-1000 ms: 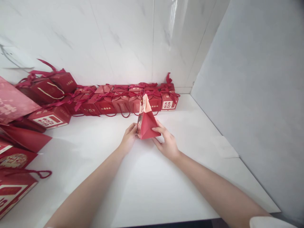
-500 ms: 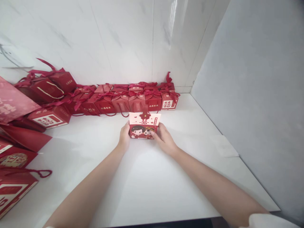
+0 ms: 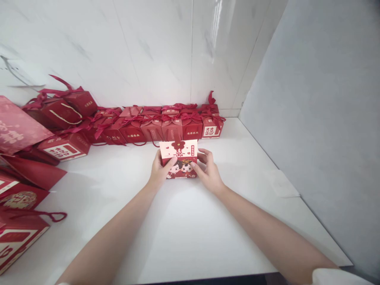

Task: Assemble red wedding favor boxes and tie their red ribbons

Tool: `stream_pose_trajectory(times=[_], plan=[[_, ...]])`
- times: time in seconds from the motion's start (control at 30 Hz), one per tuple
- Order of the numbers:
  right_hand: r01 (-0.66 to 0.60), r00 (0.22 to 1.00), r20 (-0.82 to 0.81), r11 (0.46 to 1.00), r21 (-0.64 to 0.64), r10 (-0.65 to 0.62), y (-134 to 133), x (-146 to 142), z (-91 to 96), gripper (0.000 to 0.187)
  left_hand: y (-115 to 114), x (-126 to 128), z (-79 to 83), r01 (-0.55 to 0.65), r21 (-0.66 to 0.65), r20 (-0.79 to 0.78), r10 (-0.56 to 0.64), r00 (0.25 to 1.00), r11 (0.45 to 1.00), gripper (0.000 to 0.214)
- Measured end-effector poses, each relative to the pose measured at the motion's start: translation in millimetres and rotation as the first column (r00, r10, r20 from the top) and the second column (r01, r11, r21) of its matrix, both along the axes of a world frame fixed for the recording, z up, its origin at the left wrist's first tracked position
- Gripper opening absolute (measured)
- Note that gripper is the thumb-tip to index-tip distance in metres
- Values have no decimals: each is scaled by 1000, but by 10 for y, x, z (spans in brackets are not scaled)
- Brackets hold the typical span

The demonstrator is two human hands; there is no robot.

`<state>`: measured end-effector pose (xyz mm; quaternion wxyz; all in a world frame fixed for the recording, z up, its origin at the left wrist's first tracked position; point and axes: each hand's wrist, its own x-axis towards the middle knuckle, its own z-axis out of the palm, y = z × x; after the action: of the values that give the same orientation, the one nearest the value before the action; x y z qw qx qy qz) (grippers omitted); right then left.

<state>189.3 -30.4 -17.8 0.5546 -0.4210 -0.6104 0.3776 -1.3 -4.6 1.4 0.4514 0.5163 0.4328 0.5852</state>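
Note:
A small red and pink gift box with a cartoon couple printed on its front stands on the white table, its front face turned toward me. My left hand grips its left side, thumb across the front. At the box's right side, my right hand holds it with fingers curled round the edge. Both forearms reach in from the bottom of the view.
A row of red ribboned gift boxes lines the back wall. More red boxes and bags are piled at the left. A grey wall closes the right side, and the table's front edge runs along the bottom.
The box was folded and edge-on one second ago; it has been turned so its printed front faces me and now sits a little nearer, both hands still on it.

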Motion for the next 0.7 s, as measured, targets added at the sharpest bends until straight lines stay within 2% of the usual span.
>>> stream_pose_trajectory(times=[0.07, 0.13, 0.23, 0.3, 0.37, 0.43, 0.5, 0.53, 0.6, 0.7], plan=[[22, 1000, 4, 997, 68, -22, -16, -3, 28, 58, 7, -5, 3, 19, -58, -93, -24, 995, 998, 54], [116, 993, 11, 977, 177, -120, -32, 1, 120, 57, 16, -12, 3, 17, -91, -129, -28, 991, 996, 56], [234, 957, 71, 893, 384, -281, -29, 15, 425, 50, 31, -25, -5, 20, -93, -148, -34, 988, 996, 57], [161, 935, 187, 832, 532, -301, 0, 10, 727, 45, 35, -29, -10, 40, -78, -160, -52, 986, 996, 57], [-56, 893, 386, 792, 607, -232, 49, -17, 1048, 41, 27, -28, -7, 56, -43, -183, -63, 981, 997, 59], [-241, 795, 575, 767, 594, -195, 106, -52, 1320, 36, 9, -25, 4, 74, 7, -214, -71, 974, 997, 60], [-342, 700, 691, 764, 546, -180, 150, -64, 1503, 25, -12, -25, 13, 76, 21, -235, -69, 970, 997, 61], [-360, 665, 726, 777, 517, -175, 162, -51, 1562, 18, -21, -26, 14, 69, 7, -239, -65, 969, 998, 61], [-347, 614, 776, 834, 429, -144, 162, 19, 1630, 6, -29, -31, 6, 50, -38, -236, -58, 970, 998, 62], [-286, 584, 808, 911, 295, -78, 115, 201, 1669, 8, -23, -39, -19, 57, -79, -199, -71, 977, 995, 63]])
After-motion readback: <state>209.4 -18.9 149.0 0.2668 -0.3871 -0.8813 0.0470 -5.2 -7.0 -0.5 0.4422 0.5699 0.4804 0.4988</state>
